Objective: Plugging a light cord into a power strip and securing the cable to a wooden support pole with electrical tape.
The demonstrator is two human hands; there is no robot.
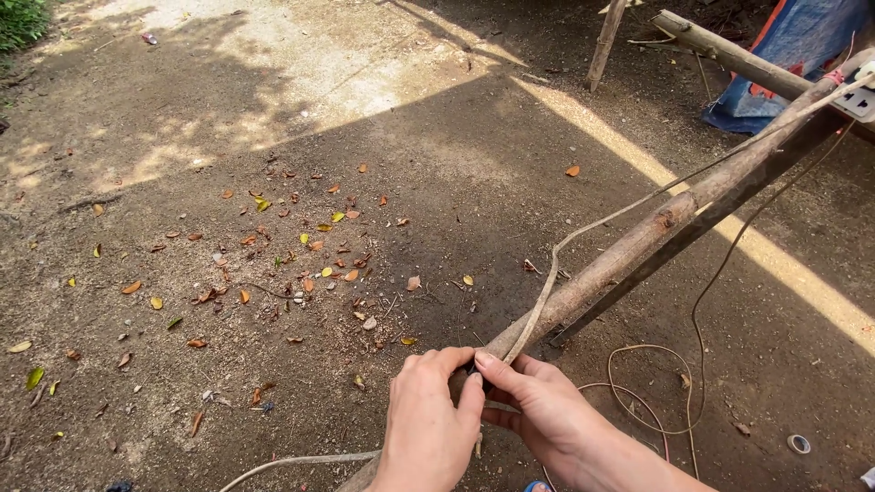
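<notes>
At six o'clock, low in my view: my left hand [427, 421] and my right hand [540, 408], fingertips meeting over the near end of a long wooden pole [638, 251]. Left hand — fingers curled round the pole, thumb pressed toward the right hand. Right hand — thumb and forefinger pinched on a pale flat cord [545, 293], remaining fingers tucked beneath the pole. Pole: bare, bark-mottled, running from my hands up toward two o'clock, where it reaches another pole [729, 56] lying crosswise. Cord: rises from my pinch along the pole, bows off it, then follows it toward two o'clock. Thin wire [697, 319] — looped on the dirt at four o'clock. Dry leaves [301, 255] scattered at ten o'clock. Blue tarp [802, 46] at one o'clock. Small tape roll [798, 444] at four o'clock, well apart from my hands.
</notes>
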